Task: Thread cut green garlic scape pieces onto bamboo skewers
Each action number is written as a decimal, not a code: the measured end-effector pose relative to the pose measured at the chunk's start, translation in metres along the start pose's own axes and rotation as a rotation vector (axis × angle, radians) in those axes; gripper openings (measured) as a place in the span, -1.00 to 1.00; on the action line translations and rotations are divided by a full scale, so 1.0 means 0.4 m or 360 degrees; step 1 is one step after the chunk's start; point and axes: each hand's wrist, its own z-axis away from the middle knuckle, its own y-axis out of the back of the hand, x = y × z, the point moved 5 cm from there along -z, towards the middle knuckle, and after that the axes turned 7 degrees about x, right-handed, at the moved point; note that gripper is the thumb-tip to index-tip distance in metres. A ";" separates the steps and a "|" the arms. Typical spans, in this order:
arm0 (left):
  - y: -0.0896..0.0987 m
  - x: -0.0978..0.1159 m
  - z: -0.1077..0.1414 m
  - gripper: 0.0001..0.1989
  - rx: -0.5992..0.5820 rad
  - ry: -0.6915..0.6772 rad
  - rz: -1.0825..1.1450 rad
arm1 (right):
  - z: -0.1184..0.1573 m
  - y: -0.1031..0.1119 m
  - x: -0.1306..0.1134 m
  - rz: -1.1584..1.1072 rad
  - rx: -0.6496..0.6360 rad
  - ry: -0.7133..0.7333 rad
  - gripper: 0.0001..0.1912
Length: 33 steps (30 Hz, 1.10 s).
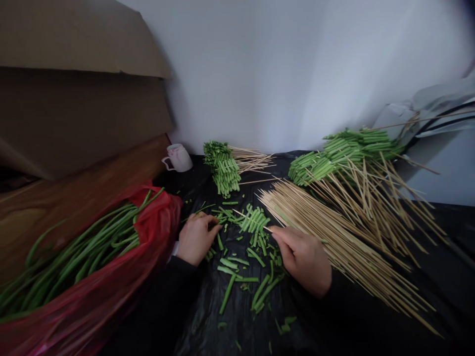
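My right hand [302,257] pinches a thin wooden skewer [267,229] between thumb and forefinger. Along that skewer sits a row of cut green bean pieces [254,220], side by side, and its bare tip pokes out to the left. My left hand [196,237] is low over the loose cut bean pieces [228,263], thumb and fingers drawn together. Whatever is between those fingertips is hidden. More short pieces lie scattered between both hands on the black plastic sheet [208,321].
At left, a red plastic bag [163,222] holds long whole green beans [89,247]. Bare skewers [345,237] lie right. Finished bean skewers are stacked in a small pile [222,168] and a larger one [345,151]. A white mug [180,158] and cardboard box [81,109] stand behind.
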 end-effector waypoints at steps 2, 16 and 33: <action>-0.001 0.000 0.001 -0.85 -0.0039 0.0028 -0.0026 | 0.001 -0.001 0.000 -0.0002 -0.0009 -0.0004 -0.70; 0.002 0.011 0.000 -0.71 0.0108 0.0618 0.1818 | 0.006 -0.006 -0.011 -0.0011 -0.0053 0.0014 -0.70; -0.028 0.046 0.018 -0.73 -0.0372 0.1015 0.2541 | 0.012 -0.010 -0.016 0.0002 -0.0164 -0.0002 -0.67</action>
